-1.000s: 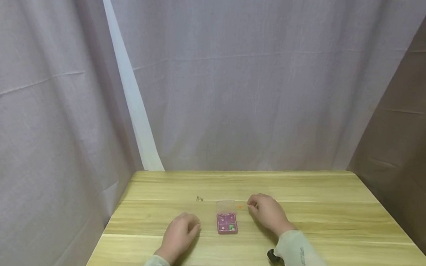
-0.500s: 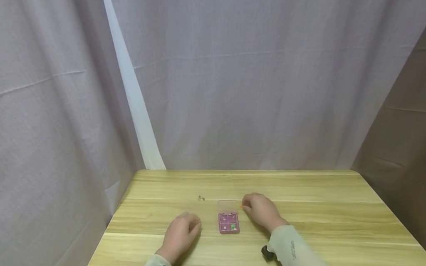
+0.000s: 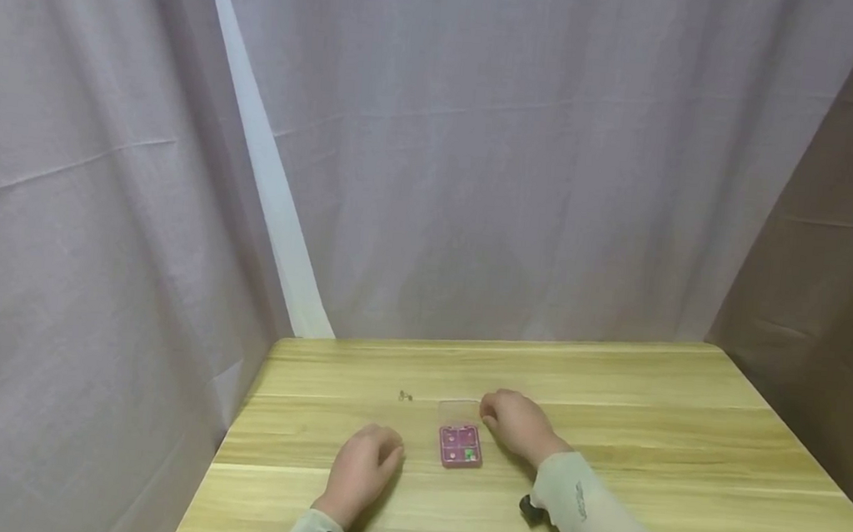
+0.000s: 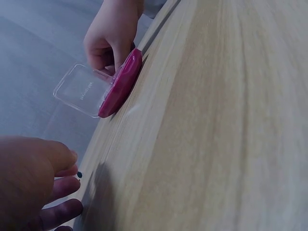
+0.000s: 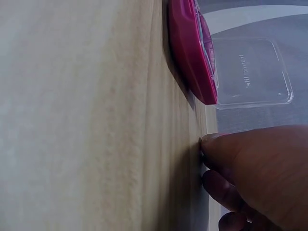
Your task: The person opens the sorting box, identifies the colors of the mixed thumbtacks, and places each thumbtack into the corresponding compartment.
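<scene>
My right hand point(image 3: 522, 425) reaches beside the clear lid point(image 5: 252, 72), fingers bent and thumb tip close to the tabletop in the right wrist view. Its fingertips cover the spot where a small orange piece lay; I cannot tell whether they pinch it. The small pink compartment box point(image 3: 459, 462) sits between the hands with its lid raised. A green piece point(image 3: 468, 453) and a few tiny pale bits lie in the compartments. To the left of the box, my left hand point(image 3: 362, 463) rests near the table with loosely bent fingers, holding nothing.
Tiny metallic-looking pieces point(image 3: 405, 396) lie beyond the left hand, left of the lid. A wood-grain table point(image 3: 670, 419) runs under everything, with grey curtains point(image 3: 478, 178) hanging behind it and at the sides.
The right hand has moved left toward the lid, and the orange piece has gone from sight at its fingertips. The left hand has stayed in place. The head view has shifted slightly.
</scene>
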`<control>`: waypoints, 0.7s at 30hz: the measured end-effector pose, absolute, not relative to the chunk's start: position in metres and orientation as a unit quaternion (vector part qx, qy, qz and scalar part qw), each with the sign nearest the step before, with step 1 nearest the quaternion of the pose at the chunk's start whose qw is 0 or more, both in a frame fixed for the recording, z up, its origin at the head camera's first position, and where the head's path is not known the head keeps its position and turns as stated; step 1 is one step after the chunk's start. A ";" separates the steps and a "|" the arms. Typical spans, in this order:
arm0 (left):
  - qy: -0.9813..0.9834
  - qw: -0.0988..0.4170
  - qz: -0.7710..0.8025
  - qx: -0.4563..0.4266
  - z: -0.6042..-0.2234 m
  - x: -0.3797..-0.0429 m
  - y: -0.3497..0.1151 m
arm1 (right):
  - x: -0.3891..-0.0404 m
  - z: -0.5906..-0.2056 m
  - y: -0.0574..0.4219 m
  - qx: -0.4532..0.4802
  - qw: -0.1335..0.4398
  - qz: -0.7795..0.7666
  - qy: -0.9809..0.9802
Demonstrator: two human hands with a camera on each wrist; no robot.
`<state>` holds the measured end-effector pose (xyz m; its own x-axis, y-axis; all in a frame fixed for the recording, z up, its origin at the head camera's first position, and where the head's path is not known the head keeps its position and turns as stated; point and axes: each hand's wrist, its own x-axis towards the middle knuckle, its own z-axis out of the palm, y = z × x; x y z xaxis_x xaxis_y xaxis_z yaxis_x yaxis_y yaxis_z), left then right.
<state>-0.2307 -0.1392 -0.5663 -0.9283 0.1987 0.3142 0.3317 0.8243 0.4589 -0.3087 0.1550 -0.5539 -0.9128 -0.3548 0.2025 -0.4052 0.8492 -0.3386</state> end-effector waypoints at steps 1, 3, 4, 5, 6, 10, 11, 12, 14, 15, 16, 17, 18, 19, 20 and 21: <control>-0.946 0.128 -0.262 -0.140 -0.566 -0.231 -0.139 | -0.308 -0.554 0.155 0.197 0.067 0.191 -0.959; -0.946 0.129 -0.263 -0.142 -0.566 -0.232 -0.139 | -0.307 -0.554 0.157 0.196 0.070 0.194 -0.959; -0.946 0.128 -0.264 -0.142 -0.566 -0.232 -0.139 | -0.307 -0.554 0.157 0.195 0.071 0.196 -0.959; -0.946 0.127 -0.264 -0.142 -0.566 -0.232 -0.139 | -0.306 -0.554 0.158 0.194 0.072 0.199 -0.958; -0.946 0.126 -0.265 -0.142 -0.566 -0.232 -0.139 | -0.305 -0.554 0.159 0.193 0.073 0.205 -0.957; -0.946 0.117 -0.268 -0.138 -0.566 -0.231 -0.139 | -0.300 -0.552 0.164 0.188 0.083 0.238 -0.949; -0.946 0.116 -0.269 -0.137 -0.567 -0.231 -0.139 | -0.298 -0.552 0.165 0.187 0.085 0.246 -0.947; -0.947 0.114 -0.269 -0.137 -0.567 -0.231 -0.139 | -0.296 -0.551 0.166 0.185 0.087 0.254 -0.945; -0.947 0.115 -0.268 -0.137 -0.567 -0.230 -0.138 | -0.292 -0.549 0.167 0.184 0.086 0.265 -0.943; -0.946 0.117 -0.268 -0.138 -0.567 -0.230 -0.138 | -0.290 -0.548 0.168 0.184 0.086 0.271 -0.941; -0.946 0.118 -0.267 -0.138 -0.567 -0.230 -0.138 | -0.287 -0.548 0.168 0.184 0.087 0.276 -0.939; -0.946 0.119 -0.267 -0.138 -0.567 -0.230 -0.138 | -0.284 -0.547 0.168 0.185 0.089 0.280 -0.938; -0.946 0.120 -0.267 -0.138 -0.567 -0.230 -0.138 | -0.281 -0.546 0.167 0.187 0.090 0.284 -0.936; -0.946 0.121 -0.267 -0.138 -0.567 -0.230 -0.138 | -0.279 -0.545 0.167 0.189 0.094 0.288 -0.934; -0.946 0.121 -0.267 -0.137 -0.567 -0.230 -0.138 | -0.278 -0.545 0.167 0.191 0.097 0.288 -0.933; -0.946 0.121 -0.267 -0.136 -0.567 -0.230 -0.138 | -0.277 -0.545 0.167 0.192 0.100 0.289 -0.933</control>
<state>-0.2305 -0.1380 -0.5666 -0.9338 0.1932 0.3013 0.3221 0.8207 0.4719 -0.2765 0.1668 -0.5446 -0.9067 -0.2998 0.2969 -0.4151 0.7593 -0.5012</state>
